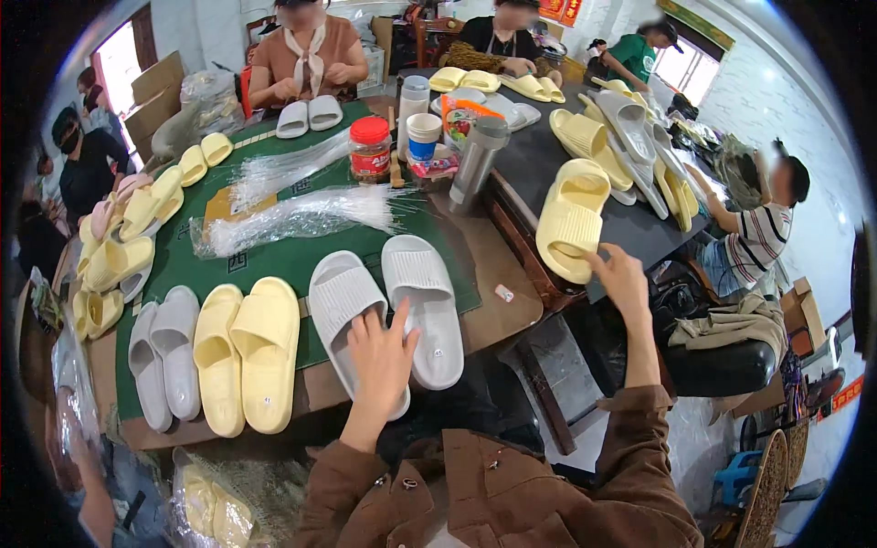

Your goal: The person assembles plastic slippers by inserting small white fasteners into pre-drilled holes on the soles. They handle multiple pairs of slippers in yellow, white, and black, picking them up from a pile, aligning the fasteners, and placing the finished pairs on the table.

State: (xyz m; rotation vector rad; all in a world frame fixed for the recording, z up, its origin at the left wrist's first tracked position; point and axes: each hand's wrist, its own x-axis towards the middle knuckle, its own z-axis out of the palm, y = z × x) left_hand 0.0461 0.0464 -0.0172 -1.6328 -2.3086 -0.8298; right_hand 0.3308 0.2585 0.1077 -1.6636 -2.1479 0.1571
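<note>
A pair of light grey slide sandals [423, 315] lies side by side on the near edge of the green table mat, toes pointing away. My left hand [376, 358] rests over the pair with its fingers spread, some at the strap opening of the left sandal, one on the right sandal. To the right, a pale yellow slide sandal [571, 224] with a ribbed strap is tilted at the dark table's edge. My right hand [626, 285] pinches its near edge between thumb and fingers. Left of the grey pair lie a yellow pair [265, 356] and a narrower grey pair [174, 338].
Bundles of clear plastic ties [301, 219] lie on the green mat [164, 274]. Behind them stand a red-lidded jar [370, 151], a paper cup [422, 137] and a steel flask [478, 164]. More sandals pile on the dark table [530, 164]. Several people sit around; a black stool [731, 356] stands right.
</note>
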